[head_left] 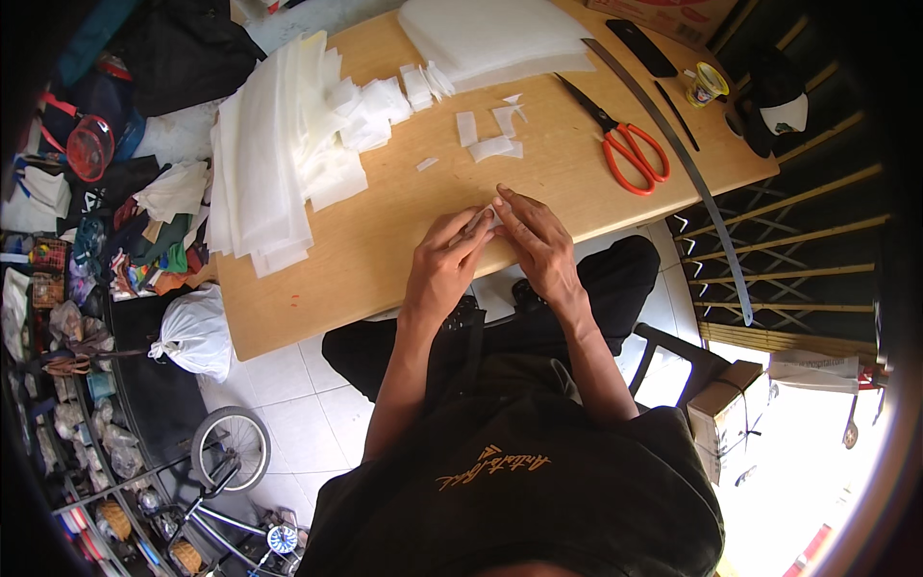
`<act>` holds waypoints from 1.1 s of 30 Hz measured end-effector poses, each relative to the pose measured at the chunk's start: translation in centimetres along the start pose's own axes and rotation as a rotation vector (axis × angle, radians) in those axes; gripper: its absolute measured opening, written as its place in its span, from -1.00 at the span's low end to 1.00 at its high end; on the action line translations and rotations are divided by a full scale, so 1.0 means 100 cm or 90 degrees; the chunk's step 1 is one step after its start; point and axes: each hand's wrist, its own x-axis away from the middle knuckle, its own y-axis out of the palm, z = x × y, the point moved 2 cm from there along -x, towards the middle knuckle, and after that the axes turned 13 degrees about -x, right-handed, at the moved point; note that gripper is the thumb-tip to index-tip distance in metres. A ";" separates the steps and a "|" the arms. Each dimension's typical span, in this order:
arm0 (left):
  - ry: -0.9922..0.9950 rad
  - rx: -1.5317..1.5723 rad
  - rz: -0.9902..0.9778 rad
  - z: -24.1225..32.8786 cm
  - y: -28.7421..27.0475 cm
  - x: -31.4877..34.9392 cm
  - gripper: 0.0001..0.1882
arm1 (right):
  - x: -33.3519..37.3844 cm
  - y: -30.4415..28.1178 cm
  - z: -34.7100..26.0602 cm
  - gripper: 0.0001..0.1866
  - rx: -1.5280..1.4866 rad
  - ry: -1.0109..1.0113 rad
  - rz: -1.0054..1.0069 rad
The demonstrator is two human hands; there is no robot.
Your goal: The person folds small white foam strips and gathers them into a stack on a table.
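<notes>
Near the table's front edge, my left hand (444, 258) and my right hand (541, 248) meet at the fingertips. Pinched between them is a small white piece of thin sheet (493, 214), mostly covered by the fingers. Beyond my hands lie several loose white scraps (491, 147) of the same look. Long white strips (272, 159) are fanned out at the left, with short cut pieces (377, 112) in a row beside them. Red-handled scissors (625, 154) rest to the right, blades partly apart and pointing away from me.
The wooden table (385, 240) carries a stack of large white sheets (490, 38) at the back. A long metal ruler (707, 197) overhangs the right edge. Near it are a black phone-like slab (641, 48), a yellow cup (707, 87) and a cap (781, 113). A white bag (195, 332) stands on the floor.
</notes>
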 end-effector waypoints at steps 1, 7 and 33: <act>0.006 -0.011 0.007 0.000 -0.001 0.000 -0.64 | -0.002 -0.001 -0.001 -0.38 0.017 -0.008 -0.022; -0.043 0.067 -0.013 0.000 -0.009 -0.008 -0.68 | -0.004 -0.005 -0.005 -0.42 0.046 0.010 -0.077; -0.179 0.047 -0.235 -0.033 -0.006 -0.090 -0.80 | -0.010 -0.010 -0.011 -0.67 -0.134 0.225 -0.078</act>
